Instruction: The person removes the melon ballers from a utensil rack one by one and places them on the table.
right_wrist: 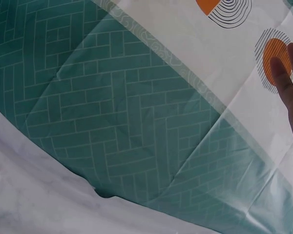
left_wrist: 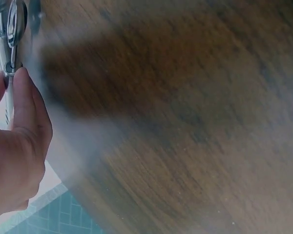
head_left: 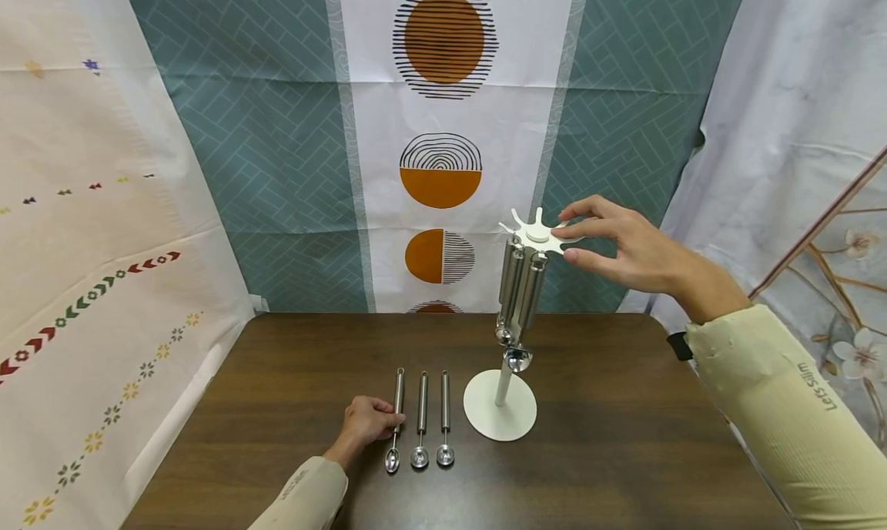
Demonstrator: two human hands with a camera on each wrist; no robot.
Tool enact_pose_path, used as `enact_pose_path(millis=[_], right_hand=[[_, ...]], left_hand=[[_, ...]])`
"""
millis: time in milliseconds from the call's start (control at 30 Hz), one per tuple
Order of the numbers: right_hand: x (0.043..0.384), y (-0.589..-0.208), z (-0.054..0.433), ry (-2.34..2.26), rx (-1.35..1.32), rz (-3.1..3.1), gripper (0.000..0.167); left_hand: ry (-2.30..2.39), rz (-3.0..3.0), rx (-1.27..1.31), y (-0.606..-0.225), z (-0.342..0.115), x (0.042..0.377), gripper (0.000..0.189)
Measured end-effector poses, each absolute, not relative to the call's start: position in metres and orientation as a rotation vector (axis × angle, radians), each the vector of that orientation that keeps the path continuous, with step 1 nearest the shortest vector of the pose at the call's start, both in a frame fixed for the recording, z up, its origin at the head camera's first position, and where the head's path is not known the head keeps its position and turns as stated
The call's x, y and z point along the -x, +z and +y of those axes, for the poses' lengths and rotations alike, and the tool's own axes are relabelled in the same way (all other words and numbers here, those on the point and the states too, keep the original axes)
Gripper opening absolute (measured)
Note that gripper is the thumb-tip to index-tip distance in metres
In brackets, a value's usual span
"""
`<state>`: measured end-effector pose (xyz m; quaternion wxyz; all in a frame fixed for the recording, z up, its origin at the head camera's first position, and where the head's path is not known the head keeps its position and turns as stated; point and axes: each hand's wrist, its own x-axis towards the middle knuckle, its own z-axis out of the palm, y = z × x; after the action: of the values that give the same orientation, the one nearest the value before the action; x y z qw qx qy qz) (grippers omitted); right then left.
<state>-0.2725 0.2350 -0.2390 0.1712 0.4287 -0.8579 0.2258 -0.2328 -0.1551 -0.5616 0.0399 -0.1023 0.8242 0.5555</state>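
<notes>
Steel oval scoop [head_left: 398, 394]: my left grip [head_left: 367, 420] pinches its handle low down, head toward the near side; can't tell if it's off the worktop [head_left: 589, 468]. Probably light, stiff, slick, not fragile; mid-handle looks the best hold. Just right of it, two round-headed scoops [head_left: 423, 407]. Farther right, white stand [head_left: 495, 418], steel utensils [head_left: 516, 287] hanging from its arms. My right grip [head_left: 624, 246]: thumb and fingers spread at the stand's top, can't tell if pressing. Far side: patterned cloth [head_left: 270, 152].
</notes>
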Motion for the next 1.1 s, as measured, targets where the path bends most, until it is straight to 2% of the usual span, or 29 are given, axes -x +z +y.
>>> enact_pose_path(millis=[600,933,1100], right_hand=[[0.274,-0.242,0.235,0.679,-1.211,-2.411,0.028],[0.274,-0.242,0.236,0.679,-1.204,-2.420,0.028],[0.273,-0.241,0.236,0.676,-1.205,-2.419,0.028]], left_hand=[[1.568,2.571,0.362,-0.562,-0.157,0.240,0.017],[1.452,2.653,0.333,-0.551,-0.160,0.239,0.020],[1.353,2.748,0.253,-0.534,-0.158,0.243,0.019]])
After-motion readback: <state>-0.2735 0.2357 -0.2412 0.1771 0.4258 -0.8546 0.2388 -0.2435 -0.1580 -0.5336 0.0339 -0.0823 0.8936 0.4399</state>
